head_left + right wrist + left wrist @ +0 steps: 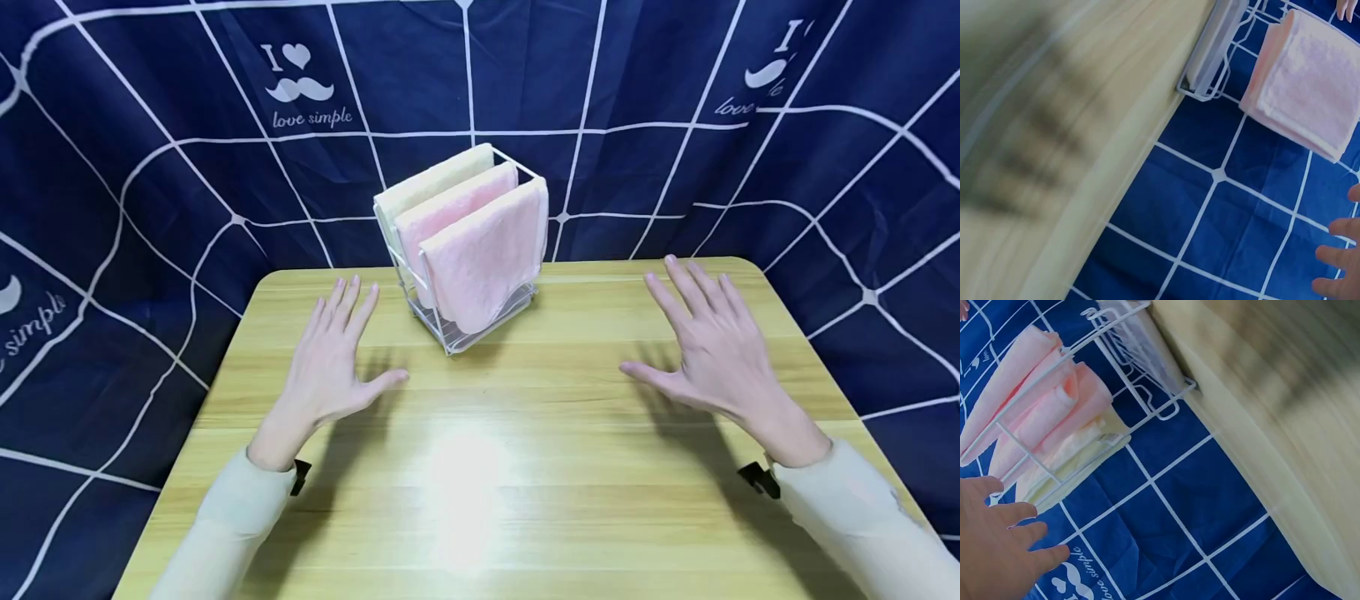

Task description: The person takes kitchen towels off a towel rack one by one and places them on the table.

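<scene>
A white wire rack stands near the back of the table with three small towels draped over its bars. The front towel is pale pink, the middle towel is pink, and the back towel is cream. To the left of the rack, my left hand hovers over the table with straight, spread fingers and holds nothing. Farther off on the right side, my right hand is spread the same way, also holding nothing. Neither hand touches the rack or the towels.
The wooden table has rounded back corners and a bright glare patch in its middle. Dark blue cloth with white grid lines hangs behind it and at both sides. A tray forms the rack's base.
</scene>
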Tool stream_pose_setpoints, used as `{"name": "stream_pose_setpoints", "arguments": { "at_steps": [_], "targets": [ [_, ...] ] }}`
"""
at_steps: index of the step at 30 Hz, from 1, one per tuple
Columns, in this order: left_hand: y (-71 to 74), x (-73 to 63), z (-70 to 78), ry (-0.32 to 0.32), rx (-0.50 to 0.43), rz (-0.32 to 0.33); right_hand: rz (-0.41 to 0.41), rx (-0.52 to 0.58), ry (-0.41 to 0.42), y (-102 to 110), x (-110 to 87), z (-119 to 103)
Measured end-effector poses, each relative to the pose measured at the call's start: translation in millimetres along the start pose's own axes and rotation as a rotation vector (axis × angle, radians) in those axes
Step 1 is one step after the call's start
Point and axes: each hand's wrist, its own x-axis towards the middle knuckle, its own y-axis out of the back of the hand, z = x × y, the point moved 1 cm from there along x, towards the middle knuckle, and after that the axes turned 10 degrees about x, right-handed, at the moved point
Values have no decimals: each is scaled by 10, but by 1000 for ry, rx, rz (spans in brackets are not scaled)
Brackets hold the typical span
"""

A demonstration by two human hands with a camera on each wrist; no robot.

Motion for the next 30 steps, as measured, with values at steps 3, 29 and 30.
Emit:
{"name": "stream_pose_setpoints", "arguments": {
  "at_steps": [3,29,30],
  "targets": [
    [13,38,-10,-1,-55,36,43,12,51,-12,97,-47],
    [109,552,54,197,-718,350,141,209,366,-96,1122,-448],
    [108,572,57,211,-751,353,132,216,370,-107,1158,-455]
  ]
}}
